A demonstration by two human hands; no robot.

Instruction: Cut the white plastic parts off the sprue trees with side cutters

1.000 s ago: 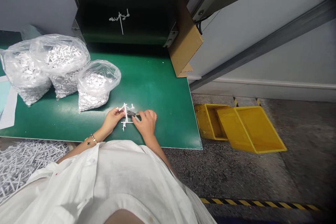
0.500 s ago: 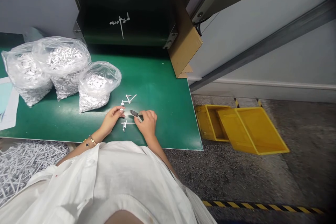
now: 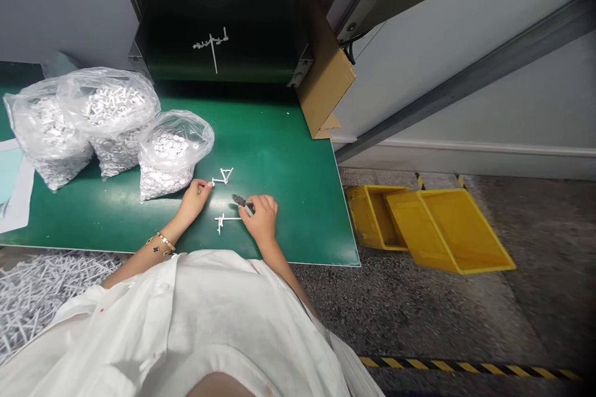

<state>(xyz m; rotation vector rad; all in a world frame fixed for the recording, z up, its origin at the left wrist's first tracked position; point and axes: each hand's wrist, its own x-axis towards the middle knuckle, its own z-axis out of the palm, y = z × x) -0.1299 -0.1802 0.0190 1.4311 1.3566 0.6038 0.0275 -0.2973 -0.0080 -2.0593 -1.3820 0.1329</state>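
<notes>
My left hand (image 3: 195, 196) is closed, thumb and finger pinching the round white end of a branched white plastic sprue (image 3: 226, 177) on the green table. Gripped in my right hand (image 3: 262, 216) is a pair of cutting pliers (image 3: 241, 201), its jaws pointing up and left, apart from that sprue. The handles are mostly hidden in the palm. Just below the pliers lies a second white sprue (image 3: 220, 221), its long stem reaching toward my right hand. A clear plastic bag (image 3: 164, 181) of small white round pieces stands up and left of my left hand.
Two more filled plastic bags (image 3: 116, 158) stand at the left. A dark green conveyor belt (image 3: 261, 31) behind the table carries more sprues. Cardboard (image 3: 328, 74) stands at its right. Yellow bins (image 3: 447, 229) sit on the floor; white stems (image 3: 51, 288) are piled lower left.
My left hand has moved up and slightly left, onto the round end of the upper sprue, which has shifted and turned a little. My right hand and the pliers stay nearly still.
</notes>
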